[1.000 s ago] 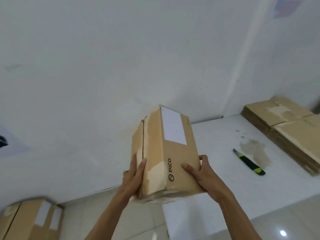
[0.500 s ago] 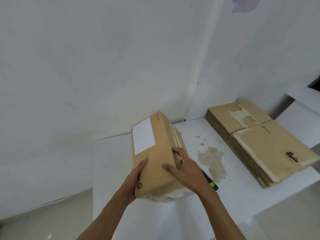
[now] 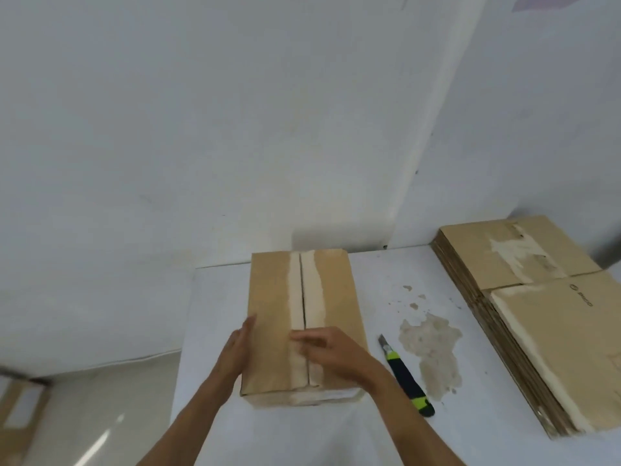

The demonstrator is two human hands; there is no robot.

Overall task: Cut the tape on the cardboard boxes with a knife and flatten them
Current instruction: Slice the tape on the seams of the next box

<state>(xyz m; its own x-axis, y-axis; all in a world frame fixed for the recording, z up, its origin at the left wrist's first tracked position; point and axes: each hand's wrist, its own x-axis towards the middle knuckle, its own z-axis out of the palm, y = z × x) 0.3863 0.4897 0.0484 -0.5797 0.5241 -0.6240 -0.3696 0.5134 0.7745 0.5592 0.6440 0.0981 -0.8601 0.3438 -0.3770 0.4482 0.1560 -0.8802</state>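
A closed brown cardboard box (image 3: 272,297) lies on the white table (image 3: 376,274) with its centre seam facing up, pale torn strips along both sides of the seam. My left hand (image 3: 240,348) lies flat against the box's left side near the front. My right hand (image 3: 332,351) rests with straight fingers on the top of the box, across the seam. A utility knife (image 3: 405,378) with a black and yellow-green handle lies on the table just right of the box, blade pointing away from me. Neither hand touches the knife.
A stack of flattened cardboard boxes (image 3: 537,297) fills the table's right side. A stained patch (image 3: 430,344) marks the tabletop between knife and stack. White walls stand close behind the table. Another taped box (image 3: 20,412) sits on the floor at the lower left.
The box was carried in the air, turned, and now lies on the table seam up. My right hand shifted from its side onto its top. The view swung right.
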